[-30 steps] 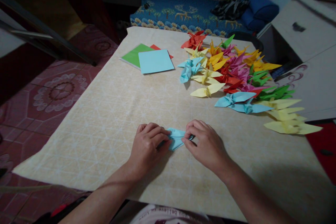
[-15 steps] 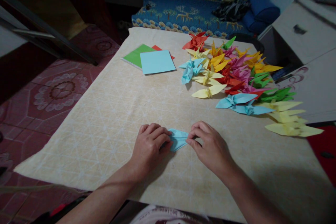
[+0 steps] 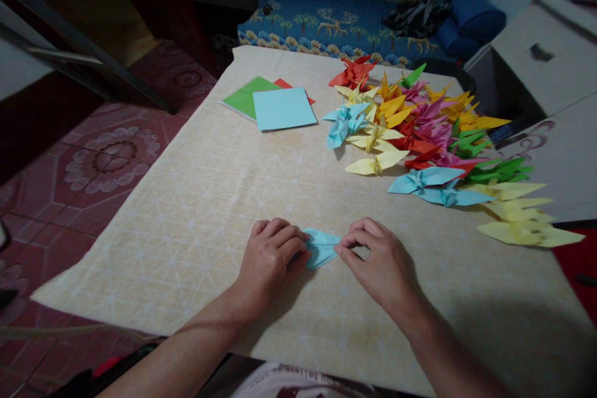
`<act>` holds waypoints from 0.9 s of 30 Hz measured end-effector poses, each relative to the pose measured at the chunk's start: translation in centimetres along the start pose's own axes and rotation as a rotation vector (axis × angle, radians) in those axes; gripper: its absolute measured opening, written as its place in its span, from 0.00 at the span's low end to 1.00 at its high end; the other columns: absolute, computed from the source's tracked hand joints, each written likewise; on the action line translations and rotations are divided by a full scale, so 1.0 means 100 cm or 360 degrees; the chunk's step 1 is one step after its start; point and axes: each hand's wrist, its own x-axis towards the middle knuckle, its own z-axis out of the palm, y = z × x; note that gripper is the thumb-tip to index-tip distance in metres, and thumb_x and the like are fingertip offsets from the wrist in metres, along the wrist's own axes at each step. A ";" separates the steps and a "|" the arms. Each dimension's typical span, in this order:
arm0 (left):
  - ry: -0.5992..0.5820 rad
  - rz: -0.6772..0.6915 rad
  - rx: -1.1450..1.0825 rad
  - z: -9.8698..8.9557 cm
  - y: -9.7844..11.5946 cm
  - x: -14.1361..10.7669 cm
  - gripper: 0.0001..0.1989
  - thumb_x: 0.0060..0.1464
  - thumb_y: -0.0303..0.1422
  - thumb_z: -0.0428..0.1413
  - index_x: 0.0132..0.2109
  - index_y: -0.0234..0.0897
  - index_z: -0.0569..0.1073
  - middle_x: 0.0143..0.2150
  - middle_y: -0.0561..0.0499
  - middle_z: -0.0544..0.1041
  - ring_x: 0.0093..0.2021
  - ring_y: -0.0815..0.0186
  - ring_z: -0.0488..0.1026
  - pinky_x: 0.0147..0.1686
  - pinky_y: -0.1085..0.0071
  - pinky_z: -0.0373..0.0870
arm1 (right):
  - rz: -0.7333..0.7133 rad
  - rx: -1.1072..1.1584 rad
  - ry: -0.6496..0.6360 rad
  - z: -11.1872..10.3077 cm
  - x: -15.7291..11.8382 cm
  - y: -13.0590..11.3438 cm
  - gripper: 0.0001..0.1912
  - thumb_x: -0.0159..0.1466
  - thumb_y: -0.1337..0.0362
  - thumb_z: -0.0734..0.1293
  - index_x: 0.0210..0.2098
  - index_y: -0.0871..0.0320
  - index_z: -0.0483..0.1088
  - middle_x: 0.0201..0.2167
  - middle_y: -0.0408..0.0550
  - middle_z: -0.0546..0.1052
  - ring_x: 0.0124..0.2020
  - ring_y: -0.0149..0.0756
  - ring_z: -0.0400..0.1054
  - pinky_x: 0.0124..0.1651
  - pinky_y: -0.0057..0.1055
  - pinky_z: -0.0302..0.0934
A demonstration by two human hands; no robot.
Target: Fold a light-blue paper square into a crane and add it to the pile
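Observation:
A small folded light blue paper (image 3: 321,249) lies near the front of the cloth-covered table, between my two hands. My left hand (image 3: 275,255) is closed on its left part, the fingers curled over it and hiding that end. With thumb and fingertips, my right hand (image 3: 375,255) pinches the pointed right end. A crease runs lengthwise along the part of the paper that shows.
Flat square sheets, a light blue one (image 3: 284,109) over green (image 3: 249,96) and red, lie at the back left of the table (image 3: 186,224). Many folded paper cranes (image 3: 415,130) in several colours crowd the back right. Behind stands a blue patterned seat (image 3: 326,18).
The whole view has shifted slightly, so everything sits a little farther right. Both hands keep their grip on the light blue paper, with no clear change in its shape.

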 end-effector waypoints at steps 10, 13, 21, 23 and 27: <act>0.0006 0.0022 0.0012 0.001 -0.001 -0.001 0.05 0.57 0.30 0.59 0.31 0.39 0.75 0.38 0.53 0.82 0.39 0.61 0.72 0.40 0.60 0.60 | 0.0178 -0.0174 -0.0046 -0.010 0.001 0.009 0.06 0.60 0.63 0.68 0.26 0.52 0.70 0.33 0.41 0.76 0.30 0.33 0.69 0.29 0.28 0.57; 0.0010 0.0056 0.0030 0.001 -0.001 -0.002 0.05 0.57 0.30 0.58 0.32 0.39 0.75 0.38 0.53 0.82 0.39 0.62 0.72 0.40 0.61 0.59 | 0.0177 -0.0398 -0.0075 -0.017 0.007 -0.002 0.05 0.59 0.70 0.66 0.30 0.53 0.71 0.32 0.43 0.77 0.29 0.35 0.71 0.29 0.30 0.55; 0.0036 0.0101 0.0029 0.002 0.000 -0.003 0.06 0.58 0.29 0.57 0.32 0.38 0.75 0.39 0.52 0.82 0.39 0.62 0.71 0.40 0.61 0.60 | 0.0079 -0.0411 -0.0071 -0.014 0.032 -0.028 0.07 0.60 0.70 0.65 0.30 0.53 0.74 0.26 0.44 0.80 0.26 0.36 0.72 0.26 0.29 0.51; 0.0042 0.0111 0.0042 0.002 -0.001 -0.003 0.06 0.59 0.29 0.57 0.33 0.38 0.75 0.40 0.51 0.81 0.39 0.62 0.72 0.40 0.61 0.61 | 0.0065 -0.0430 -0.0113 -0.011 0.034 -0.031 0.07 0.59 0.69 0.67 0.27 0.52 0.75 0.24 0.44 0.80 0.24 0.35 0.70 0.26 0.30 0.49; 0.0147 0.0106 0.0113 0.001 0.000 -0.005 0.03 0.58 0.30 0.57 0.35 0.38 0.75 0.46 0.47 0.79 0.43 0.60 0.73 0.43 0.60 0.63 | 0.0097 -0.0430 -0.0195 -0.008 0.031 -0.034 0.04 0.58 0.66 0.70 0.26 0.52 0.75 0.23 0.44 0.79 0.23 0.35 0.70 0.26 0.30 0.49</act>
